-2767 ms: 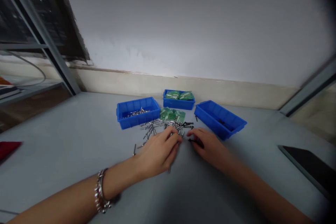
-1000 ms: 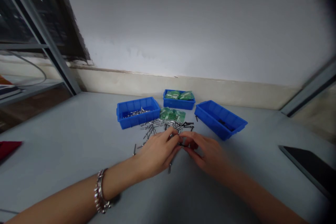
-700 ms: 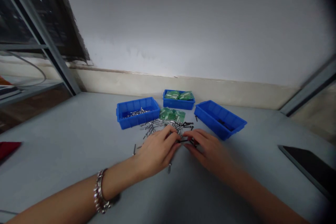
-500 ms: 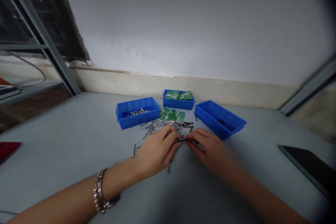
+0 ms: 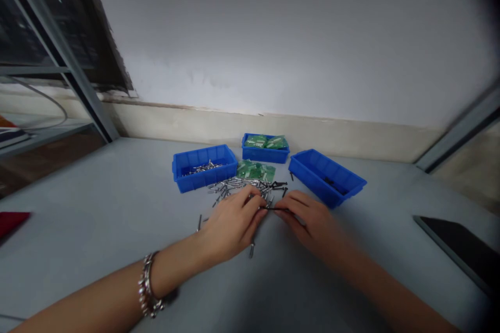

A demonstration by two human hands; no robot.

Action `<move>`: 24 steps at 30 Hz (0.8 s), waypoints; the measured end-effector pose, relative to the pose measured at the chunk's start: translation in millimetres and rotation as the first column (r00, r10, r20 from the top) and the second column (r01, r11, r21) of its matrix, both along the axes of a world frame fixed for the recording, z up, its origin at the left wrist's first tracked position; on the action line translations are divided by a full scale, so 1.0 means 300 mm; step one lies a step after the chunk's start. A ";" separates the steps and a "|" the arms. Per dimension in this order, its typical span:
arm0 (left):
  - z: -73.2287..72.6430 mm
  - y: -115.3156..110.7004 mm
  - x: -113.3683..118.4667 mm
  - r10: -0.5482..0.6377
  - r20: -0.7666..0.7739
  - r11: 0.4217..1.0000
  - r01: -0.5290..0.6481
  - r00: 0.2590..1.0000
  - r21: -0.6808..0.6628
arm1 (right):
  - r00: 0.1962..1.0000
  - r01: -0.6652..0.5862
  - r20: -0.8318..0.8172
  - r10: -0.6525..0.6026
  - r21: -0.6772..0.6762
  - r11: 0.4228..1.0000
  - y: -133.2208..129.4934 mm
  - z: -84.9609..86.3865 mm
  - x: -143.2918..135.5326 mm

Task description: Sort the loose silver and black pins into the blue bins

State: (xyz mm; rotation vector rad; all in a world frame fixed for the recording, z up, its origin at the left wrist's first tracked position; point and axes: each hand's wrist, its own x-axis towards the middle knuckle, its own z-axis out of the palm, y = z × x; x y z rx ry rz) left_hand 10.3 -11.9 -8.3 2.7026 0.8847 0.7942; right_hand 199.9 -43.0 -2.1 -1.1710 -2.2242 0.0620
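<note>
Head view: a grey table (image 5: 117, 218), three blue bins, one heap of loose screws, your two bare hands. Done, by the look of it: silver screws (image 5: 205, 167) lay in your left bin (image 5: 207, 179), a few black pieces (image 5: 332, 183) in your right bin (image 5: 312, 181), green packets (image 5: 255, 141) in the back bin (image 5: 265, 155). Left over: the heap (image 5: 234, 183), mostly silver with some black at its right end, lay outside the bins, with a green packet (image 5: 255, 170) just behind it and a stray dark screw (image 5: 291, 176) just beside the right bin. Judged by that heap, a fair share remained. Item in hand: one slim black screw (image 5: 271, 208), held crosswise near the heap's near edge. Your left hand (image 5: 236, 221) pinched its left end between thumb and fingers; your right hand (image 5: 312, 218) pinched its right end, fingertips pressed together. Its middle showed bare between the two sets of fingertips. A silver screw (image 5: 252, 251) poked out below your left hand, gripped or merely lying there, impossible to tell.
</note>
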 end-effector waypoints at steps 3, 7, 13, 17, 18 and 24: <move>0.004 -0.001 0.000 0.009 -0.006 1.000 -0.009 1.000 -0.003 | 1.000 0.004 0.012 -0.005 0.004 1.000 -0.001 0.002 -0.002; 0.006 -0.005 0.000 0.006 0.005 1.000 -0.006 1.000 -0.010 | 1.000 0.010 0.011 -0.011 0.017 1.000 -0.003 0.005 -0.003; -0.002 -0.006 -0.001 0.012 0.016 1.000 -0.012 1.000 0.011 | 1.000 0.008 0.004 -0.008 0.005 1.000 -0.005 0.008 -0.004; 0.001 -0.004 -0.001 0.012 0.000 1.000 -0.012 1.000 0.015 | 1.000 0.018 0.013 -0.018 -0.008 1.000 -0.008 0.009 -0.008; 0.003 -0.004 -0.001 0.011 -0.001 1.000 -0.011 1.000 0.014 | 1.000 0.022 0.014 -0.022 -0.013 1.000 -0.009 0.009 -0.009; 0.003 -0.003 0.000 0.012 0.009 1.000 -0.013 1.000 0.028 | 1.000 0.006 0.008 -0.006 0.009 1.000 -0.009 0.009 -0.008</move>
